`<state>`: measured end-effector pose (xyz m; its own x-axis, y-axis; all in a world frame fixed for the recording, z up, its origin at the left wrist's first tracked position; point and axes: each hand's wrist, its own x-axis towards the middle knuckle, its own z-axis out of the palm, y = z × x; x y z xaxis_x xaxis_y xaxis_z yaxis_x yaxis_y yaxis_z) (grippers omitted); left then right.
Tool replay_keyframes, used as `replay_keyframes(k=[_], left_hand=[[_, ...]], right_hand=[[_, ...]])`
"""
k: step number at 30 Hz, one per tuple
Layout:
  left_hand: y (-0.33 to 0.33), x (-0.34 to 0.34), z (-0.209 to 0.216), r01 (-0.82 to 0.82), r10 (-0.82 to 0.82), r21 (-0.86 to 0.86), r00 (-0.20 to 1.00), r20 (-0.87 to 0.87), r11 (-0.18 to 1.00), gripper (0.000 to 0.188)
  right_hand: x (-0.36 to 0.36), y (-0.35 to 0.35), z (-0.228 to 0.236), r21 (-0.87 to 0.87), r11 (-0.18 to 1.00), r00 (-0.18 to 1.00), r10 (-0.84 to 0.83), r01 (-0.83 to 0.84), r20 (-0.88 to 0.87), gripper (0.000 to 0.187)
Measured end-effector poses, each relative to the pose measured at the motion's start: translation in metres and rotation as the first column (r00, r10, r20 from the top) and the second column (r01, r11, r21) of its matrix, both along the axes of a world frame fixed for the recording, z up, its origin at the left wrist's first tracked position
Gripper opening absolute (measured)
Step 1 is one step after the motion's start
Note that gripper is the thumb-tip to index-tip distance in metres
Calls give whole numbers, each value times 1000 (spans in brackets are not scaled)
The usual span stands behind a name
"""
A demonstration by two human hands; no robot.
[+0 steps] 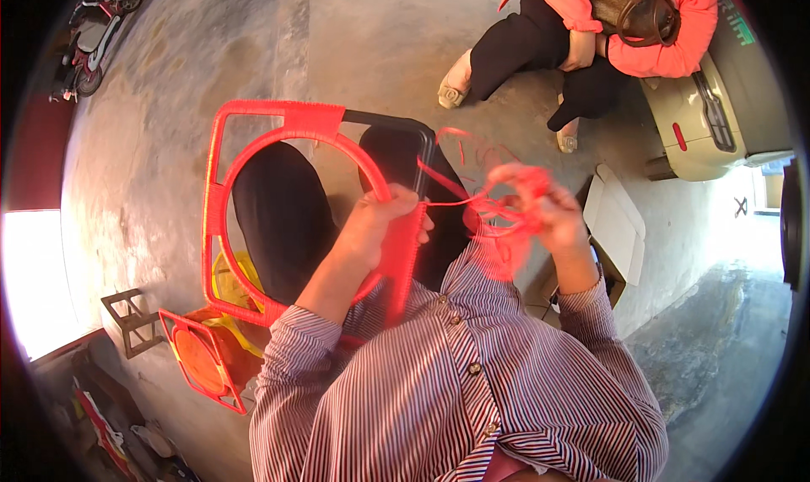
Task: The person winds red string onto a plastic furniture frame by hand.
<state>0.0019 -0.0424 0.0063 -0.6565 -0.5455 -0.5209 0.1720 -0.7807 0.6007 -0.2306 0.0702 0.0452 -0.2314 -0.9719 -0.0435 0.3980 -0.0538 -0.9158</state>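
Note:
A rectangular frame with a round ring inside it (314,119) stands tilted over my lap. Red cord is wound closely round most of it, while its far right corner shows bare black. My left hand (371,227) is closed round the frame's right side, where the ring meets it. From there a taut red strand runs across to my right hand (564,220), which grips a loose bundle of red cord (510,220). The right hand and the bundle are smeared by motion, with loops dangling below and loose ends beyond.
Lower left, a smaller red-wound frame (202,360) leans by a yellow item (232,284), near a metal stand (133,322). At right lies an open cardboard box (614,220). A person in a coral top (567,5) sits opposite, beside a pale vehicle (692,128). A motorbike (93,48) stands far left.

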Motion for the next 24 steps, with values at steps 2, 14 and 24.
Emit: replay_keyframes(k=[2, 14, 24], left_hand=[[-5, 5, 0, 2, -1, -9, 999, 40, 1000, 14], [-10, 11, -1, -149, 148, 103, 989, 17, 984, 12], [-9, 6, -18, -349, 399, -351, 914, 79, 869, 44]], right_hand=[[-22, 18, -14, -92, 994, 965, -35, 61, 260, 28], [-67, 113, -121, 479, 852, 867, 63, 210, -494, 31], [8, -86, -15, 144, 988, 815, 38, 57, -578, 22]])
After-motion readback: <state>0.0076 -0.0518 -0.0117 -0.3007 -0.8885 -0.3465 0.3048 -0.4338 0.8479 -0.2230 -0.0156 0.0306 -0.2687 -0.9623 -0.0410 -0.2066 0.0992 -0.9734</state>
